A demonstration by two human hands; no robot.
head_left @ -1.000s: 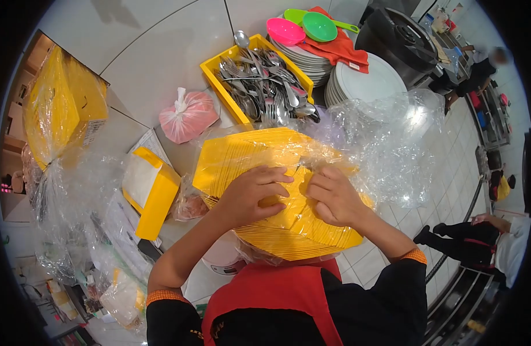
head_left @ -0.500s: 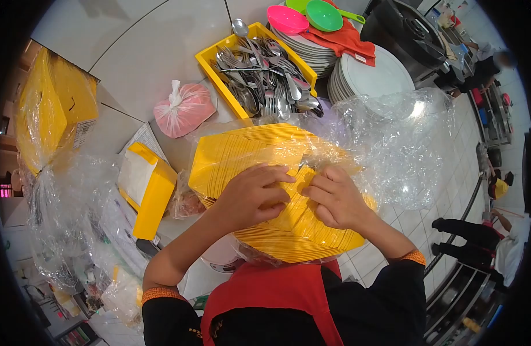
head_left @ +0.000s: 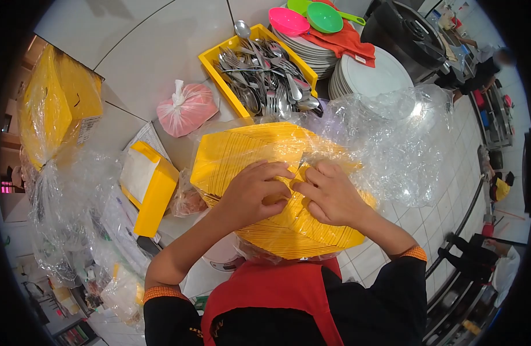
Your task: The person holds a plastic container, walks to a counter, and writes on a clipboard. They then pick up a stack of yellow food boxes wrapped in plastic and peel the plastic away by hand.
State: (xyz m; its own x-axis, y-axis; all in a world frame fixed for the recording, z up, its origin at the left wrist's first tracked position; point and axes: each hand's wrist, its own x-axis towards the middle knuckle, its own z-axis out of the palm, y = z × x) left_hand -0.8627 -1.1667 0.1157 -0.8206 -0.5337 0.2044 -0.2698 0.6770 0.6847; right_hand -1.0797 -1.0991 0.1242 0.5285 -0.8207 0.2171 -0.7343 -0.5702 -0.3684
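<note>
A thick stack of flat yellow cartons [head_left: 231,155] in a clear plastic bag [head_left: 329,149] lies in front of my body. On top of the stack, my left hand [head_left: 259,191] has its fingers curled, gripping the plastic near the middle. Close by on the right, my right hand [head_left: 329,193] pinches the same plastic, thumb and fingers bent inward. Their fingertips nearly meet, and what exactly lies between them is partly hidden. Loose, crumpled plastic spreads off to the right of the stack.
Beyond the stack stand a yellow tray [head_left: 222,86] of spoons and forks, white plates [head_left: 375,72] and a black pot [head_left: 404,37]. At left are a tied pink bag [head_left: 187,109], an open yellow carton [head_left: 153,196] and a bagged yellow bundle [head_left: 57,109]. People work at the far right.
My right hand's fingers have shifted slightly left, closer to my left hand. The stack stays in nearly the same place. At the far right, a person has moved a little.
</note>
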